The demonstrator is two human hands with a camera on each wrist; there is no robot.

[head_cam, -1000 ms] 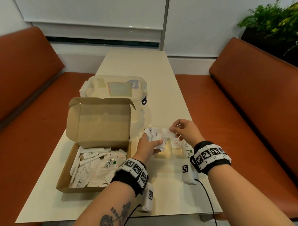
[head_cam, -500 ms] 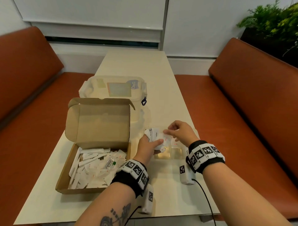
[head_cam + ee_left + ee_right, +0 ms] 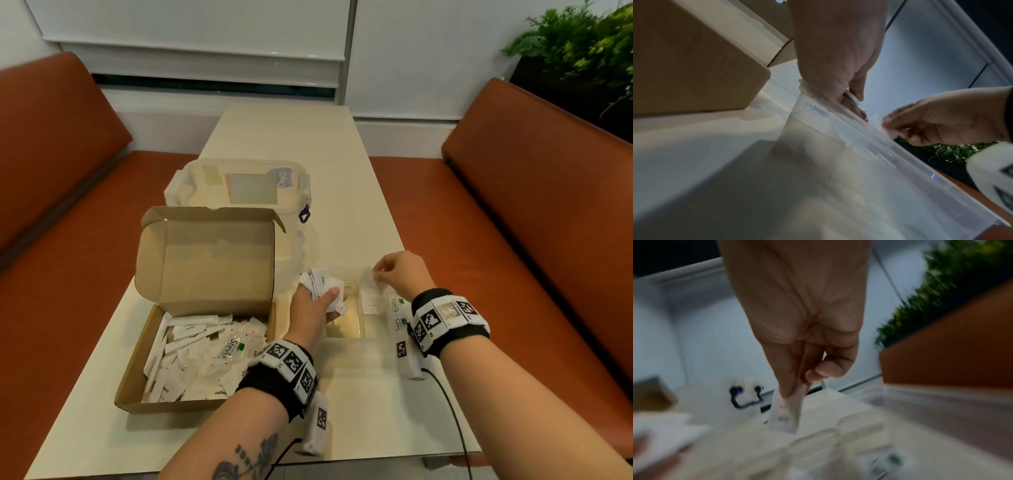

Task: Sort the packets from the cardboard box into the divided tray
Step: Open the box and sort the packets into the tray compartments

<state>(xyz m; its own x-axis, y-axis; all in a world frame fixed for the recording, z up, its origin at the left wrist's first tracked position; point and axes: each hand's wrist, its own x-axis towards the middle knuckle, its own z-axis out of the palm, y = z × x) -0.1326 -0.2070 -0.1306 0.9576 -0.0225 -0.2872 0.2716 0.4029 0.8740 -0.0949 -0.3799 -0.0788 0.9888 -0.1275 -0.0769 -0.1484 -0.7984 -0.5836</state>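
Clear plastic makes the tray (image 3: 342, 334), which stands on the table (image 3: 359, 394) just right of the box (image 3: 205, 274). Your left hand (image 3: 310, 313) is over the tray's left compartment, its fingers curled around a bunch (image 3: 322, 284) of white packets, with the thumb pressed on top. Your right hand (image 3: 399, 272) is above the middle of the tray; its thumb and fingertips pinch the top edge of one packet (image 3: 370, 282), which hangs down toward the compartment below, where another white packet with red print lies. Two Stevia sticks (image 3: 396, 310) lie in the right compartment. The right wrist view is blurred, but the pinch shows there too. The box is open, its lid upright, and many packets fill the bottom. Behind the box stands a lidded container (image 3: 239, 188).
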